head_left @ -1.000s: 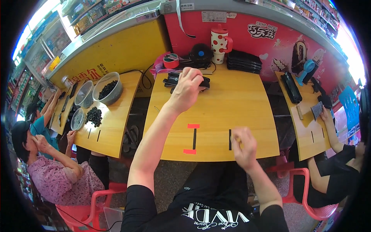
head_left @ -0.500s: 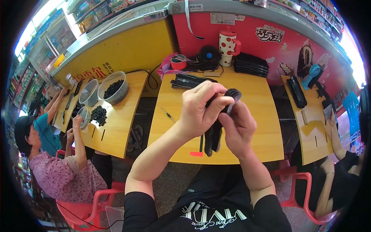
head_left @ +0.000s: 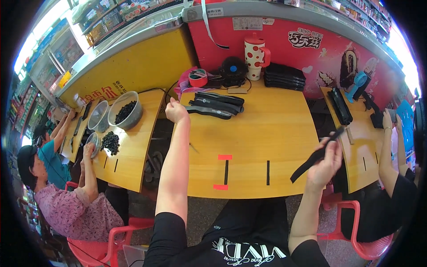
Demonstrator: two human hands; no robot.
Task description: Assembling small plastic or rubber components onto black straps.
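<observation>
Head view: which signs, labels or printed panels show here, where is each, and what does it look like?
Red panel: front of the counter behind the table, red with white lettering and an ice-cream picture.
Yellow panel: counter front at left, yellow with red lettering low down.
White labels: two small rectangles on the grey counter edge.
Tape marks: two small red rectangles joined by a black line, on the wooden table.

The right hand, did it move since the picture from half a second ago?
Yes. The right hand, holding a black strip, went from above the red tape marks out past the table's right edge.

Yellow tables (head_left: 284, 133), red chairs (head_left: 356, 213), bright daylight.
</observation>
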